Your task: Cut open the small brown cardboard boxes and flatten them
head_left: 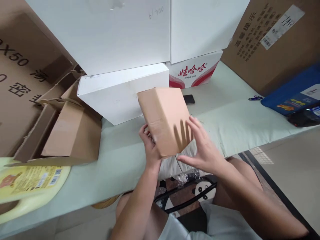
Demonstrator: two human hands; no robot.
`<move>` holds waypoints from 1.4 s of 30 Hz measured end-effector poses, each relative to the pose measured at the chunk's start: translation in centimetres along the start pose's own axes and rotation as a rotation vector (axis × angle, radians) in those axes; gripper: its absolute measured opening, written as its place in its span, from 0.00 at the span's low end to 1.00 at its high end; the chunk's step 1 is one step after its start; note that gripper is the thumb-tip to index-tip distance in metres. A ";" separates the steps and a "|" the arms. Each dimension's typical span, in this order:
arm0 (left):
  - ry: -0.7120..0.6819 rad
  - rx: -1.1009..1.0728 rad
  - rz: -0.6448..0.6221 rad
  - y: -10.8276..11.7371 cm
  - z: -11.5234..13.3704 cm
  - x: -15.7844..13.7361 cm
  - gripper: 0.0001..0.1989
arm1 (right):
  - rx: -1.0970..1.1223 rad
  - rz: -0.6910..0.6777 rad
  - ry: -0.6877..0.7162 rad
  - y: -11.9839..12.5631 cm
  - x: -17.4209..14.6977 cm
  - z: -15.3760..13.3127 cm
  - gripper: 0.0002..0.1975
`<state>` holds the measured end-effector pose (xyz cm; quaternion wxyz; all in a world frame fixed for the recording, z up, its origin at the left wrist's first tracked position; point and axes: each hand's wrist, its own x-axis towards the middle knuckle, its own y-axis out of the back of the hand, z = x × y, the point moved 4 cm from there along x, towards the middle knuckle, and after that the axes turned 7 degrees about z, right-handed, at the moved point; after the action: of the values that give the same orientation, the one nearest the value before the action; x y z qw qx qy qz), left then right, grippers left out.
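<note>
A small brown cardboard box (172,116) is held up, tilted, over the near edge of the table. My left hand (151,146) grips it from the left and below, its fingers partly hidden behind the box. On the other side my right hand (203,148) is spread, thumb apart from the fingers. Its fingertips are close to the box's lower right side and cast a shadow on that face. Whether they touch the cardboard I cannot tell. The box's visible faces look closed.
White boxes (125,95) are stacked along the back, with a phone (189,99) in front of them. At left stand an open carton (87,140) and a yellow jug (37,183). A large carton (272,43), blue package (295,95) and dark bottle (303,116) occupy the right.
</note>
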<state>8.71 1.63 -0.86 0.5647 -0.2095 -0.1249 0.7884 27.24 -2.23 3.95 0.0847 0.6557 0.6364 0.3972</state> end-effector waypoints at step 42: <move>-0.089 0.093 0.048 0.7 0.3 0.8 0.34 | 0.126 0.064 0.061 0.6 1.9 1.8 0.36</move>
<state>7.81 2.14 -1.05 0.5488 -0.1507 -0.1083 0.8151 28.59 0.12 3.92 0.0110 0.6674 0.6410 0.3789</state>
